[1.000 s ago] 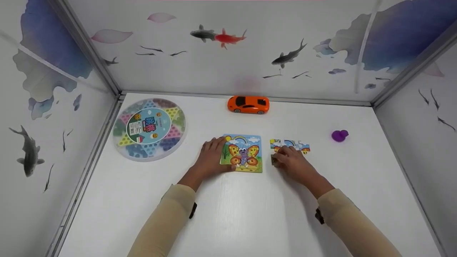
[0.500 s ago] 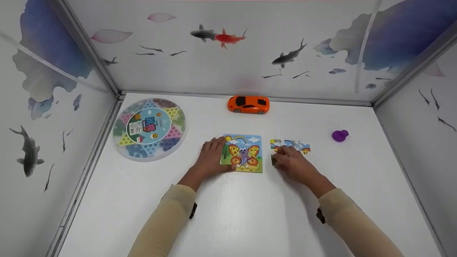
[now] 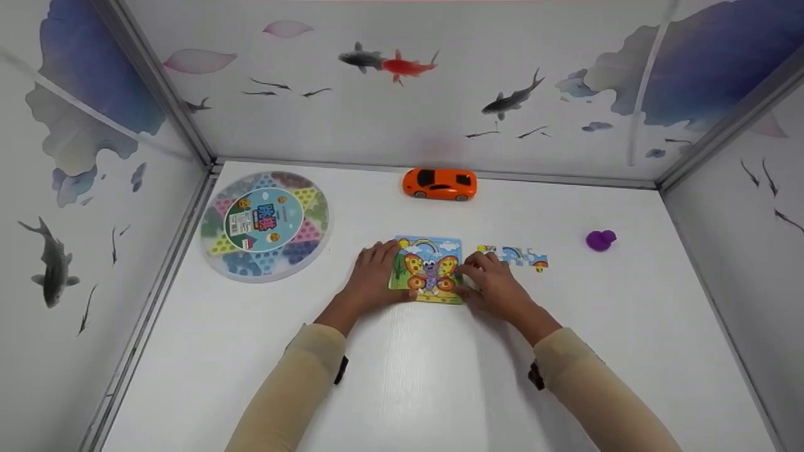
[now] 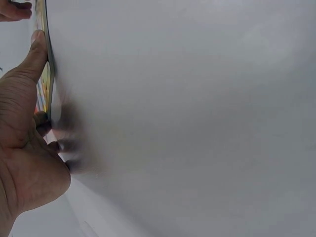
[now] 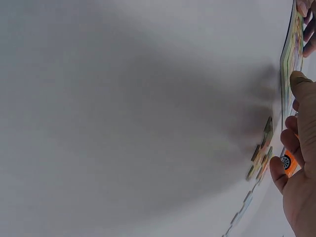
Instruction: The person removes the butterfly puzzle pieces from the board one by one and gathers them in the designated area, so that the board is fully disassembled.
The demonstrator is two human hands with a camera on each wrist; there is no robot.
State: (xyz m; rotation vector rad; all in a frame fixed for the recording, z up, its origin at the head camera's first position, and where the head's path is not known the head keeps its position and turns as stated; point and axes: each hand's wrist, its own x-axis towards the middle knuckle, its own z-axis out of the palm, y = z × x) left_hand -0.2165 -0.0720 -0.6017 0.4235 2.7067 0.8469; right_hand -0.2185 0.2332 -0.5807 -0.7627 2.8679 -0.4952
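Observation:
A square butterfly puzzle board (image 3: 429,267) lies on the white table in the head view. My left hand (image 3: 369,276) holds it from the left, the thumb along the front edge and the fingers by its left side. My right hand (image 3: 496,285) is at the board's right edge, thumb and forefinger against it. The right wrist view shows that thumb (image 5: 300,84) on the board, with the other fingers bent. Loose puzzle pieces (image 3: 512,254) lie just beyond and beside the right hand, which hides some of them. In the left wrist view the board (image 4: 48,84) appears edge-on.
A round Chinese checkers set (image 3: 265,226) lies at the back left. An orange toy car (image 3: 440,184) stands near the back wall, and a small purple toy (image 3: 601,240) sits on the right. Printed wall panels (image 3: 402,113) enclose the table at the back and sides.
My right hand has moved left from the loose pieces to the right edge of the puzzle board, uncovering more of the pieces. The left hand stays on the board.

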